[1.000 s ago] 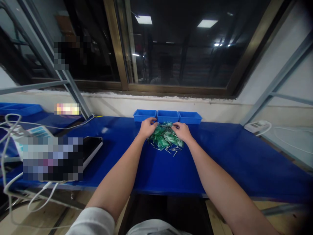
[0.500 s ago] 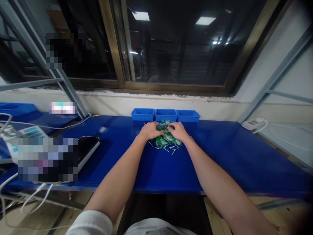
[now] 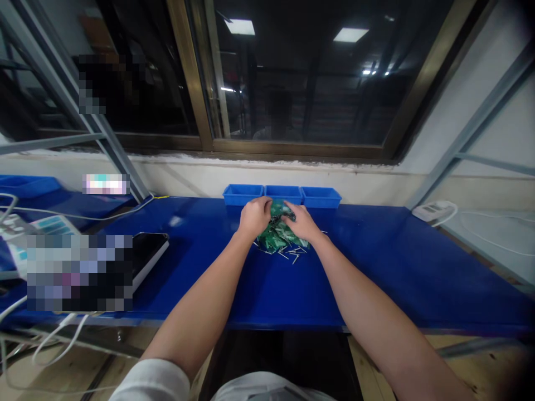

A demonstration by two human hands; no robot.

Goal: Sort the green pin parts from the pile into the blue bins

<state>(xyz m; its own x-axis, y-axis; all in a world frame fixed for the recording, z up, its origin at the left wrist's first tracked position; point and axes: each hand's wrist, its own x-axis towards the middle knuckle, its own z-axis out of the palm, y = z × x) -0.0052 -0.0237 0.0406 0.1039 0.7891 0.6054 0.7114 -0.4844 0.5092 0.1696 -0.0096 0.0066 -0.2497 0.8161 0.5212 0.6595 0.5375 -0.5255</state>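
My left hand (image 3: pixel 256 217) is closed, with thumb and fingers pinching the left edge of a green, see-through piece (image 3: pixel 278 208) that looks like a small plastic bag. At the right edge of that same piece is my right hand (image 3: pixel 301 221), its thumb and fingers bent around it. Small dark parts show between the hands; I cannot make out their kind. Below both hands spreads a pile of green pieces (image 3: pixel 276 239), partly hidden by my fingers. Loose silvery screws or nails (image 3: pixel 295 259) lie along the pile's front edge.
Three blue bins (image 3: pixel 284 194) stand side by side behind the pile, against the wall. A dark device (image 3: pixel 150 250) sits on the left of the blue table (image 3: pixel 288 301), with white cables nearby. A power strip (image 3: pixel 432 210) lies at the right edge.
My left hand has risen slightly and curled its fingers more. The green see-through piece now stands higher between my hands, and my right hand's fingers have shifted a little.
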